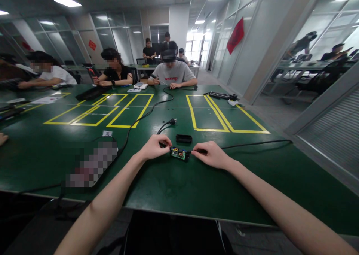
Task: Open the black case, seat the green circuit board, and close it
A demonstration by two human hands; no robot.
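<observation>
Green table (190,191): left hand (154,147) and right hand (211,154) pinch cords (252,144) beside a circuit board (179,154).

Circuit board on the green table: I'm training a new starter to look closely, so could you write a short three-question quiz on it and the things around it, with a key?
1. Multiple choice. What lies just beyond the circuit board, as the wearer looks?
a) a coffee cup
b) a small black plastic shell
c) a roll of tape

2. True or false? The plug lies inside one of the yellow tape frames.

3. Short answer. Which of the wearer's hands is nearer the plug?

Key: 1. b. 2. False; it lies between frames. 3. The left hand.
</observation>
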